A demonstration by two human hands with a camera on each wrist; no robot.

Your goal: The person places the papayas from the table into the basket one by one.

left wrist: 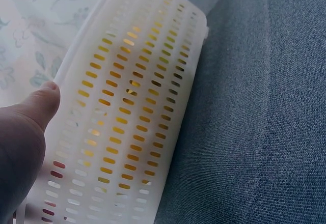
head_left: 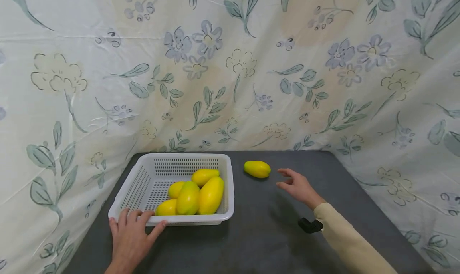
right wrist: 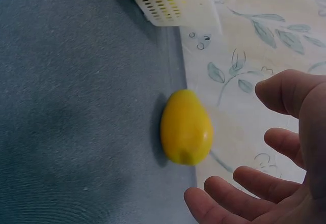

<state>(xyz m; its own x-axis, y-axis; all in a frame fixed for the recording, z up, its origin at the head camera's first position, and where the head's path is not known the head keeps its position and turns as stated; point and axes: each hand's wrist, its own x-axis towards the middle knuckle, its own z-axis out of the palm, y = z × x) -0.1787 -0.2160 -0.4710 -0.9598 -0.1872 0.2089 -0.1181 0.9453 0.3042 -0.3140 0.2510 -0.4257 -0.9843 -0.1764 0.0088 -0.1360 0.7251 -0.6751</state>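
Note:
A white perforated plastic basket (head_left: pixel 169 219) stands on the left of the dark table. Several yellow papaya-like fruits (head_left: pixel 188 198) lie inside, mostly toward its right side. My left hand (head_left: pixel 131 236) grips the near rim at the left corner, fingers over the edge; in the left wrist view the thumb (left wrist: pixel 47 99) lies against the rim. One more yellow fruit (head_left: pixel 257 169), greenish at its ends, rests on the table right of the basket. Just to its right, my right hand (head_left: pixel 296 187) hovers with spread, slightly bent fingers and nothing between them. The right wrist view shows this fruit (right wrist: pixel 186 127) apart from the fingertips.
A floral-patterned cloth (head_left: pixel 230 86) hangs behind the table and along both sides. The dark tabletop (head_left: pixel 251 242) extends in front of the basket and under the right arm. A black strap (head_left: pixel 310 225) sits at the right wrist, below a cream sleeve (head_left: pixel 345 234).

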